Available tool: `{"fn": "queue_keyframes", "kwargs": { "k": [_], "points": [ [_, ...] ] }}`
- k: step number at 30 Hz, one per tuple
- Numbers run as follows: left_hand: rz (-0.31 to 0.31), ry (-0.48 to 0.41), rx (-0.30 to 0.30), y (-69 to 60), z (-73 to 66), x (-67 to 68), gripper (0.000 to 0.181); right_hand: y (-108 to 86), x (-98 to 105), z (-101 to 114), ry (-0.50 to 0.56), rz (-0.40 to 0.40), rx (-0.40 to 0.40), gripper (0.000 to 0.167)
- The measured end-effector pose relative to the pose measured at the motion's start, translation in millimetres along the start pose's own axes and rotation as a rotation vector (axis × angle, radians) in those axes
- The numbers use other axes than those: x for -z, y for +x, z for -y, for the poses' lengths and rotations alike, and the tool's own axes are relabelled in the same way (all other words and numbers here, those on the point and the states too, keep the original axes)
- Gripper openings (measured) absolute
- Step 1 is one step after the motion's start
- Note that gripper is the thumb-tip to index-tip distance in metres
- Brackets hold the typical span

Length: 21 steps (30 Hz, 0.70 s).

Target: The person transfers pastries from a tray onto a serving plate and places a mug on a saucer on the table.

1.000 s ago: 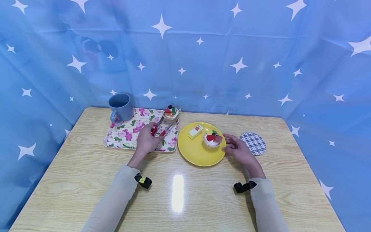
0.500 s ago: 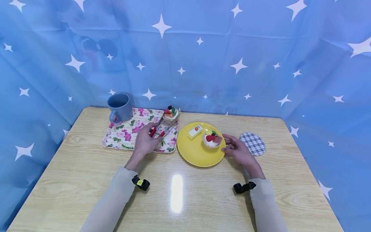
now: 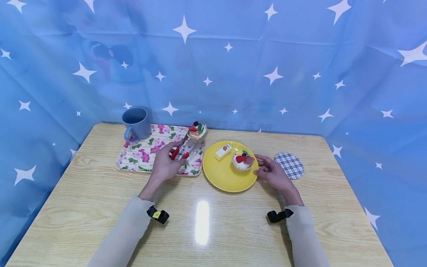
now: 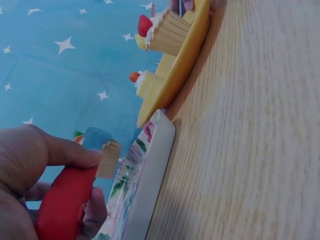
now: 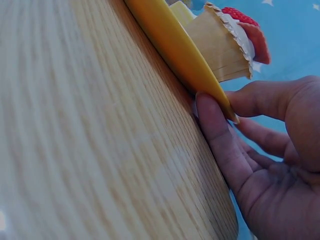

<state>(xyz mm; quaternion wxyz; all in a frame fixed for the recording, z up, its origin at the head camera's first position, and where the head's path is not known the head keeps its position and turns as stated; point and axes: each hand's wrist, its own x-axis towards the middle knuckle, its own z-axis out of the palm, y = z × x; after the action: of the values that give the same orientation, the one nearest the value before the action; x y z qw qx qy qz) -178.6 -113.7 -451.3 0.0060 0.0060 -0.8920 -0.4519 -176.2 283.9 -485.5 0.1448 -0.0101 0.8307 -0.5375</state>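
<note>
My left hand [image 3: 165, 163] grips red-handled tongs [image 3: 176, 151] over the floral tray [image 3: 133, 163]; the tongs' arms lie on both sides of a fruit-topped cupcake [image 3: 196, 132] at the tray's back right corner. The left wrist view shows thumb and fingers around the red handle [image 4: 65, 202], the cupcake [image 4: 107, 160] beyond it. My right hand [image 3: 274, 176] pinches the right rim of the yellow plate [image 3: 227, 181], thumb and fingers on either face of the rim in the right wrist view. On that plate are a second cupcake [image 3: 241, 162] and a small white-topped cake [image 3: 223, 151].
A blue mug [image 3: 137, 124] stands at the tray's back left. To the right of my right hand lies a round checked coaster [image 3: 289, 165]. A blue curtain with white stars hangs behind the wooden table [image 3: 240, 226].
The whole head view has shifted slightly left. Both hands keep their holds, the left hand and its wrist having shifted a little left and down; the cupcake stays between the tongs' arms.
</note>
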Motion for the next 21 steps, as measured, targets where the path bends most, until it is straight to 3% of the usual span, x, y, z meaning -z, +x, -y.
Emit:
{"fn": "queue_keyframes", "kwargs": {
  "k": [21],
  "points": [
    [0.040, -0.035, -0.019, -18.6, -5.1, 2.0, 0.060, 1.3, -1, -2, -0.016, -0.003, 0.000, 0.066]
  ]
}}
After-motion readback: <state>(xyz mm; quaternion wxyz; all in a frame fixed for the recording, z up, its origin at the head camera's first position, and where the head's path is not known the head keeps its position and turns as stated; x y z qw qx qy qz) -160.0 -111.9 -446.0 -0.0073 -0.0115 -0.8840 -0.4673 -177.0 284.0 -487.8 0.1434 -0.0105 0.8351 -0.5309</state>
